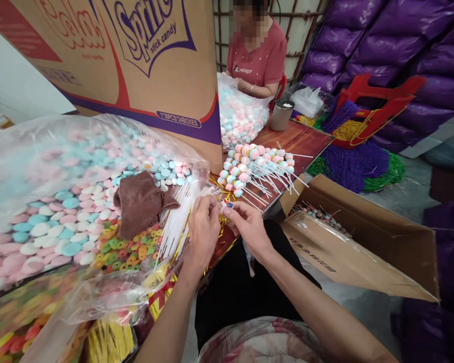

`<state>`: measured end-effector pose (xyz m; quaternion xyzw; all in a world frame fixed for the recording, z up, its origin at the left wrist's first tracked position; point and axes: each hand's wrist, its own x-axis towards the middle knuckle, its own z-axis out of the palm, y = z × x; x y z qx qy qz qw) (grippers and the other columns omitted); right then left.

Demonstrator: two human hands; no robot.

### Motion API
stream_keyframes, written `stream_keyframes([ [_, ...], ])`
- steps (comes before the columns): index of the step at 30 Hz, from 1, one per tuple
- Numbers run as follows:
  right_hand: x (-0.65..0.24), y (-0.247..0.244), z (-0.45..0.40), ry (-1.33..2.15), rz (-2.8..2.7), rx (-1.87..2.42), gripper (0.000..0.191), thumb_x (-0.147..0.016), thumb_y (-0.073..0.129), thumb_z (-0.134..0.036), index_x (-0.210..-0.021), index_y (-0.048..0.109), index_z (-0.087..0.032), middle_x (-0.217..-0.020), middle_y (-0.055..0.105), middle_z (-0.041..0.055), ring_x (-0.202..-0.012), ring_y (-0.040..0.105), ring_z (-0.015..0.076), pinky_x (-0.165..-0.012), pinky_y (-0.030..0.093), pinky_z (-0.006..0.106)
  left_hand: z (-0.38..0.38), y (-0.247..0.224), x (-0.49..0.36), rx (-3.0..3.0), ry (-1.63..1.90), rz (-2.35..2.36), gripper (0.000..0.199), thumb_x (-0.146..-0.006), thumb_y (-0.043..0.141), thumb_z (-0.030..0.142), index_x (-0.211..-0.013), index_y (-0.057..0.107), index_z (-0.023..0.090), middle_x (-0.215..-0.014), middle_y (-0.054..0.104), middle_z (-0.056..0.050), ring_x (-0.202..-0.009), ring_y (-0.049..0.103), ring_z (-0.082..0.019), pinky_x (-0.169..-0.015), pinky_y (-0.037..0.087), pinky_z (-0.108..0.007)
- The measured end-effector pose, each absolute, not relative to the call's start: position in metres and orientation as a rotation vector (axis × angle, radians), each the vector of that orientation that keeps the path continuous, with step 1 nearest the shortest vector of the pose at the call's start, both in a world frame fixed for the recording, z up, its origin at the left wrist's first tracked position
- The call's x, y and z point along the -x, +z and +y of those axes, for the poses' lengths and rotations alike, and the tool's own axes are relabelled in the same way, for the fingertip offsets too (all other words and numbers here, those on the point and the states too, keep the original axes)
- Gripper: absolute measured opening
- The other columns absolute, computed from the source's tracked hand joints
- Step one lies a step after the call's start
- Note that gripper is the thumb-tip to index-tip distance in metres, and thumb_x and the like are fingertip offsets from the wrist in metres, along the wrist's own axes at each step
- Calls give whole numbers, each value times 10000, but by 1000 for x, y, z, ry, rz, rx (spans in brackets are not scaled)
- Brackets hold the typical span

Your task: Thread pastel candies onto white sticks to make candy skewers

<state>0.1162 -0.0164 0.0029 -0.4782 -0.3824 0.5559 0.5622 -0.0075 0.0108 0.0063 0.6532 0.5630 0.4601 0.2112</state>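
In the middle of the view, my left hand (204, 227) and my right hand (251, 229) meet at the table's edge, both closed with fingertips pinched. Between them is a small piece with red, blue and white on it, seemingly a printed plastic wrapper (228, 203); fingers cover most of it. Just left of my left hand lies a bundle of white sticks (176, 222). Past my fingers, finished marshmallow skewers (245, 164) are piled with their sticks toward me. Gummy rings (130, 247), a brown cloth (138, 201) and loose marshmallows (56, 222) spread out at left.
A tall printed carton (136, 65) stands behind the marshmallow bag. Across the table (306, 146) sits a person in a red shirt (261, 60), near another marshmallow bag (242, 116) and a lidded cup (282, 116). An open carton (363, 257) holding skewers is at right, below a red stool (378, 101).
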Motion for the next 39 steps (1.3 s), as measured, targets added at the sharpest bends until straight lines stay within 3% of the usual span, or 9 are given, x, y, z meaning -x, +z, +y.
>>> stream_keyframes([
  [4, -103, 1, -11, 1241, -883, 1113, 292, -759, 725, -421, -670, 590, -178, -562, 463, -59, -513, 340, 80, -479, 278, 233, -27, 2, -3, -1269, 1467, 1487, 179, -861, 646, 341, -774, 602, 190, -739, 564, -1, -678, 509, -130, -665, 407, -257],
  [8, -105, 6, -18, 1244, -905, 1120, 290, -737, 739, -403, -655, 567, -186, -624, 519, -33, -577, 404, 104, -525, 334, 237, -42, 1, -6, -561, 1204, 1036, 387, -788, 711, 533, -776, 657, 149, -658, 553, 5, -533, 440, -78, -500, 347, -212],
  [12, -109, 12, -23, 1204, -1081, 1135, 271, -808, 664, -378, -646, 572, -182, -626, 504, -27, -604, 409, 113, -567, 351, 246, -31, 6, -2, -247, 1368, 858, 336, -653, 866, 362, -888, 719, 172, -898, 691, -23, -721, 600, -91, -603, 453, -190],
  [17, -104, 7, -26, 1165, -1126, 1196, 339, -869, 591, -407, -630, 510, -180, -613, 430, -35, -591, 354, 104, -539, 312, 240, -20, 9, -2, -187, 1491, 976, 377, -466, 945, 220, -741, 706, 123, -702, 650, 18, -581, 533, -44, -523, 411, -144],
  [23, -104, -2, -24, 1271, -1023, 1145, 464, -900, 560, -512, -599, 390, -202, -565, 324, -52, -517, 247, 81, -470, 225, 240, -24, 10, -3, -276, 1601, 981, 322, -597, 895, 335, -687, 657, 139, -660, 609, 38, -564, 513, -45, -550, 431, -164],
  [28, -121, -4, -19, 1269, -1244, 1216, 481, -914, 530, -549, -603, 397, -206, -554, 351, -46, -507, 316, 92, -482, 261, 246, -18, 5, 7, -217, 1659, 931, 262, -575, 898, 187, -716, 681, 150, -755, 675, 24, -681, 601, -63, -629, 466, -160],
  [32, -140, 0, -6, 717, -1529, 1467, 419, -968, 478, -441, -625, 469, -201, -619, 490, -10, -597, 430, 133, -595, 341, 272, -13, 3, 10, -152, 1723, 950, 237, -619, 884, 191, -697, 665, 143, -703, 652, 41, -628, 573, -41, -582, 441, -140],
  [35, -156, -2, 12, 128, -1646, 1678, 232, -954, 510, -310, -790, 615, -185, -829, 643, 72, -776, 519, 198, -736, 373, 319, -11, 3, 12, -46, 1719, 946, 183, -703, 839, 185, -723, 663, 144, -758, 683, 29, -683, 611, -46, -626, 471, -147],
  [39, -167, -13, 30, -72, -1774, 1795, 140, -914, 552, -222, -888, 676, -162, -869, 691, 117, -823, 542, 241, -768, 379, 351, -9, 6, 15, 93, 1635, 947, 84, -819, 746, 170, -794, 672, 142, -764, 689, 15, -686, 626, -55, -665, 503, -168],
])
